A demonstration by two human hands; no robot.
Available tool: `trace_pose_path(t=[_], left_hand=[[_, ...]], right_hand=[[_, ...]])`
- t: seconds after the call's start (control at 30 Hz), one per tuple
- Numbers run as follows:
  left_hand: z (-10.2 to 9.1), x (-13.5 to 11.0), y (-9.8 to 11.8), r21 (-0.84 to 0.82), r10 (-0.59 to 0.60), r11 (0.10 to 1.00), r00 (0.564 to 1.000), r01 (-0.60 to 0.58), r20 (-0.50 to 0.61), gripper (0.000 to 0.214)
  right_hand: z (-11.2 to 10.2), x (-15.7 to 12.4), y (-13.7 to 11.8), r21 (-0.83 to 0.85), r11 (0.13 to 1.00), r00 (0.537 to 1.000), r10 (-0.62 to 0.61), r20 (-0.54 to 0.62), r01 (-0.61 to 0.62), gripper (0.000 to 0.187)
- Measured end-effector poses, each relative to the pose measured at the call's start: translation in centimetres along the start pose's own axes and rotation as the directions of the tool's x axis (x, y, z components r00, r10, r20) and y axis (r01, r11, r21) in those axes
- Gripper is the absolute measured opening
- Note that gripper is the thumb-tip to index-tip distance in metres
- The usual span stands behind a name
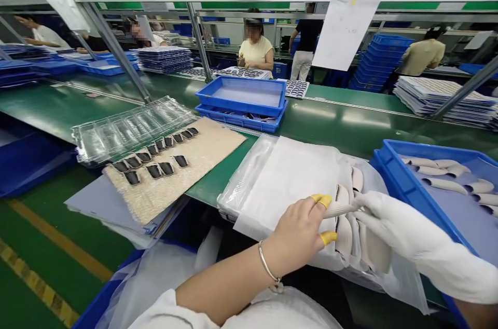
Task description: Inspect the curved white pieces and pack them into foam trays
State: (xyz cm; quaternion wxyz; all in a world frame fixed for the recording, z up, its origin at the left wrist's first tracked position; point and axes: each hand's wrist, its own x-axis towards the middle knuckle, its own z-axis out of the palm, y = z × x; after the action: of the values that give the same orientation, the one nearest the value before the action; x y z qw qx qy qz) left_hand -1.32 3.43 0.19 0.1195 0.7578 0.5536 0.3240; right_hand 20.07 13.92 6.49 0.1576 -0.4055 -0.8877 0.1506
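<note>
A beige ribbed fabric piece (337, 209), narrow and curved, stretches between my two hands above an open pack. My left hand (298, 233) has yellow finger cots; its curled fingers hold the piece's left end, while the thumb stands apart below. In a white glove, my right hand (383, 215) pinches the other end. Similar beige pieces (344, 235) lie in rows in the pack underneath, partly covered by a white sheet (288, 178) and clear plastic wrapping (245, 173). Part of the rows is hidden by my hands.
On the right, a blue tray (408, 183) holds several curved beige pieces (443, 185). At left, a tan board (210, 145) carries dark pieces (166, 168) beside a clear plastic tray (128, 129). Stacked blue trays (241, 95) stand behind. A metal post (116, 54) slants across; people work beyond.
</note>
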Motion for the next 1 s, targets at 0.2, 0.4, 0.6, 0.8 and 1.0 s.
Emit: trace_pose_path(t=[0.2,0.4,0.6,0.8,1.0], left_hand=[[0.3,-0.8,-1.4,-0.05,-0.173,0.983,0.979,0.179,0.107,0.044],[-0.9,-0.5,-1.2,-0.595,-0.286,0.69,0.91,0.412,0.299,0.035],[0.1,-0.4,-0.7,-0.827,-0.264,0.131,0.823,0.547,0.503,0.059],[0.3,-0.9,0.1,-0.778,-0.144,0.018,0.772,0.628,0.62,0.051],[0.3,-1.1,0.5,-0.742,-0.078,0.032,0.741,0.67,0.667,0.061]], right_hand=[[1.8,0.5,-3.0,0.155,0.988,0.991,-0.018,0.131,-0.002,0.02],[1.1,-0.9,-2.3,0.6,0.746,0.948,0.312,0.069,-0.289,0.032],[1.8,-1.5,-3.4,0.774,0.581,0.9,0.435,-0.033,-0.253,0.026],[3.5,-0.7,-3.9,0.776,0.578,0.918,0.397,0.003,-0.253,0.025],[4.2,-0.5,-4.0,0.457,0.875,0.949,0.263,-0.174,-0.158,0.022]])
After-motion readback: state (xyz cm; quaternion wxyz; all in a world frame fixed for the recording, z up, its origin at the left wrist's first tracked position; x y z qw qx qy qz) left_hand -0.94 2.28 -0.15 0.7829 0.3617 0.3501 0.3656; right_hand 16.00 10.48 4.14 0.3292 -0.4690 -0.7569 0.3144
